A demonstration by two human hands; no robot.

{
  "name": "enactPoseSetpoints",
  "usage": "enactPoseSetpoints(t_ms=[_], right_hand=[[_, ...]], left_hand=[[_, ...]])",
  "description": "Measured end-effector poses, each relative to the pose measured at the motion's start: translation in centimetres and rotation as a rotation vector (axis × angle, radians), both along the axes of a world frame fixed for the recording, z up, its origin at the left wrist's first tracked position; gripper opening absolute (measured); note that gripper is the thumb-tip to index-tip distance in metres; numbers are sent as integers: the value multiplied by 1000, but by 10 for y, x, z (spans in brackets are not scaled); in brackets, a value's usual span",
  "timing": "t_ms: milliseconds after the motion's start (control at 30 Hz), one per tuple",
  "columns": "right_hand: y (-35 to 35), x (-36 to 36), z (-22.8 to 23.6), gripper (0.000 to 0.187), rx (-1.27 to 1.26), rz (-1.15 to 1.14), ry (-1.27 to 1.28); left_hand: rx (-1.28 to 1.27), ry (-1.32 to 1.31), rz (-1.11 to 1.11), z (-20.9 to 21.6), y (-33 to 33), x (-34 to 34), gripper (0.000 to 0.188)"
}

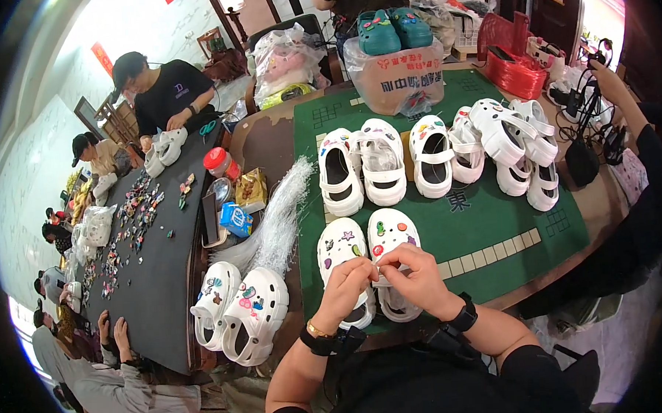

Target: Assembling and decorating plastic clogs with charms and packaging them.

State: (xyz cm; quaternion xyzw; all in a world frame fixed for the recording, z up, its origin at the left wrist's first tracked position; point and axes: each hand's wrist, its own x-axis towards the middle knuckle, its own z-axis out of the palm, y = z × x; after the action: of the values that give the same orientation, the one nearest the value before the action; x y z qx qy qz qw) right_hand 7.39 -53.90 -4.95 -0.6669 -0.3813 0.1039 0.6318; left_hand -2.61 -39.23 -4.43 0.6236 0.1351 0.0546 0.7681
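A pair of white clogs with colourful charms lies in front of me on the green mat, a left clog and a right clog. Above their middles my left hand and my right hand meet, thumbs and forefingers pinched together. A tiny pale bit shows between the fingertips, too small to name. My hands hide part of both clogs; clear plastic shows inside the right one. Beyond them stand several more white clogs, some stacked at the right.
Another charmed white pair sits left of the mat, by a bundle of clear plastic strands. A dark table holds scattered charms; people work around it. Green clogs top a wrapped carton. Black cables hang at right.
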Motion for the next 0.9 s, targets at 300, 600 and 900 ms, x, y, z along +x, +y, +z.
enactPoseSetpoints(t_ms=[300, 600, 900], right_hand=[[-3, -2, 1, 7, -3, -20, -29], [-2, -2, 2, 7, -3, -45, -53], [-3, 2, -6, 8, -62, -35, -85]], left_hand=[[158, -52, 81, -4, -3, 0, 22], [572, -173, 180, 0, -9, 1, 14], [811, -271, 241, 4, -13, 2, 9]])
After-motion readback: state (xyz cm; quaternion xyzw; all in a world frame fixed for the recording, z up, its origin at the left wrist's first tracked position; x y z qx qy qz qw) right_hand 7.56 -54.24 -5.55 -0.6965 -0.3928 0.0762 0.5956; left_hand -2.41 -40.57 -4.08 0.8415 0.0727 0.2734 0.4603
